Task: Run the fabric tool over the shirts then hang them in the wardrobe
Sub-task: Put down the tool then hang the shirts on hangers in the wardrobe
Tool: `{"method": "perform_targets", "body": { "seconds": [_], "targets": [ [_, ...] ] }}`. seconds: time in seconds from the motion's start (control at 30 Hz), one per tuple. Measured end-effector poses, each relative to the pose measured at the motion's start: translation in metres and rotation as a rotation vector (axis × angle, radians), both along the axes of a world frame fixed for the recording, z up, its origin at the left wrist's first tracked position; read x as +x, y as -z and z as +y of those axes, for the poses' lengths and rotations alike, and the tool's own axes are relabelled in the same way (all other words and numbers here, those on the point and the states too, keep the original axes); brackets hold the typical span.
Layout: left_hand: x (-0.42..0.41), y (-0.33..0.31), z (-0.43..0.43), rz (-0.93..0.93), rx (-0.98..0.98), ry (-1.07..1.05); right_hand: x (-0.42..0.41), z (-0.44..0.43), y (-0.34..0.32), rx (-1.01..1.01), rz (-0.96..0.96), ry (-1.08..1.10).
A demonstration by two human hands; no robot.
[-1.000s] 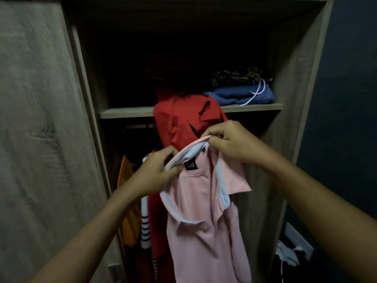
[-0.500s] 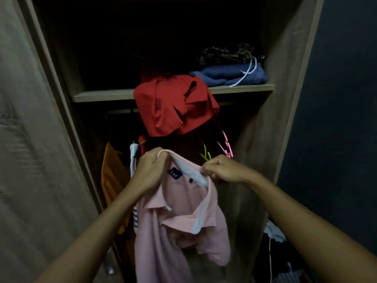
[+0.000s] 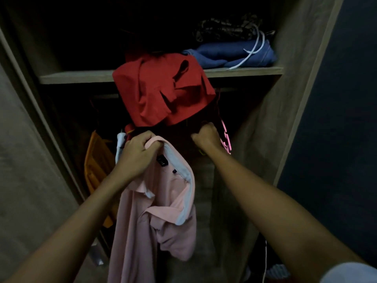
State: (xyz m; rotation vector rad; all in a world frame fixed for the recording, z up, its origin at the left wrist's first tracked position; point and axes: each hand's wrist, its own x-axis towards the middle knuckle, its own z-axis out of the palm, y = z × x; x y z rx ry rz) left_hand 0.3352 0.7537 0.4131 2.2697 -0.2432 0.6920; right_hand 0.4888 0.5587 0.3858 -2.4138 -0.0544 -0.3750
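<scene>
Releasing the collar, the right hand (image 3: 206,135) has reached up, fist closed among dark hanging clothes beside a pink hanger (image 3: 225,137), while the left hand (image 3: 137,156) alone clamps the soft, light pink shirt (image 3: 155,211) by its collar, dangling limp before the wardrobe (image 3: 295,78).

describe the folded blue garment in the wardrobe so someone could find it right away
Look at the wardrobe shelf above the hanging clothes. At its right end lies the folded blue garment, under a dark patterned bundle. Only it has a white drawstring.
</scene>
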Motion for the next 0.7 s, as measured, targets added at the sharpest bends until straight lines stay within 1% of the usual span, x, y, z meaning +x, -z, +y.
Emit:
{"method": "perform_targets", "body": {
  "seconds": [0.07, 0.1, 0.13, 0.17, 0.23, 0.27, 0.3, 0.33, 0.37, 0.4, 0.43, 0.47, 0.5, 0.57, 0.7],
  "targets": [
    [0.004, 0.0, 0.003, -0.01, -0.002, 0.001, 0.023, 0.002, 0.006, -0.033, 0.118, -0.035],
    [0.006, 0.0, 0.004, -0.013, -0.002, -0.004, 0.033, 0.003, 0.009, 0.0, 0.153, -0.054],
    [0.007, 0.0, 0.005, -0.021, 0.006, -0.009, 0.039, 0.002, 0.008, 0.05, 0.149, -0.098],
    [0.01, -0.001, 0.006, -0.033, 0.021, -0.014, 0.043, 0.004, 0.007, 0.172, 0.099, -0.134],
    [0.013, -0.001, 0.007, -0.055, 0.039, -0.024, 0.041, 0.014, 0.0, 0.767, 0.016, -0.146],
    [0.015, -0.002, 0.007, -0.061, 0.04, -0.027, 0.04, 0.013, 0.001, 0.973, -0.008, -0.146],
    [0.016, -0.002, 0.007, -0.063, 0.036, -0.029, 0.039, 0.012, 0.0, 1.03, -0.023, -0.107],
    [0.017, -0.001, 0.008, -0.059, 0.027, -0.029, 0.035, 0.012, -0.006, 0.987, 0.007, -0.107],
    [0.019, 0.0, 0.008, -0.05, 0.016, -0.033, 0.027, 0.009, -0.016, 0.835, 0.012, -0.074],
    [0.019, 0.0, 0.007, -0.04, 0.001, -0.033, 0.024, 0.006, -0.02, 0.634, 0.024, -0.037],
    [0.02, 0.001, 0.006, -0.028, -0.012, -0.032, 0.019, 0.002, -0.02, 0.445, 0.059, -0.075],
    [0.02, 0.002, 0.004, -0.023, -0.021, -0.029, 0.013, -0.002, -0.018, 0.299, 0.039, -0.042],
    [0.019, 0.001, 0.001, -0.015, -0.025, -0.031, 0.01, -0.006, -0.018, 0.288, 0.014, -0.012],
    [0.017, 0.0, -0.005, -0.008, -0.005, -0.044, -0.004, -0.011, -0.014, 0.346, -0.064, 0.008],
    [0.015, 0.001, -0.011, 0.011, -0.003, -0.031, -0.032, -0.029, 0.013, 0.324, -0.099, 0.015]
  ]
}}
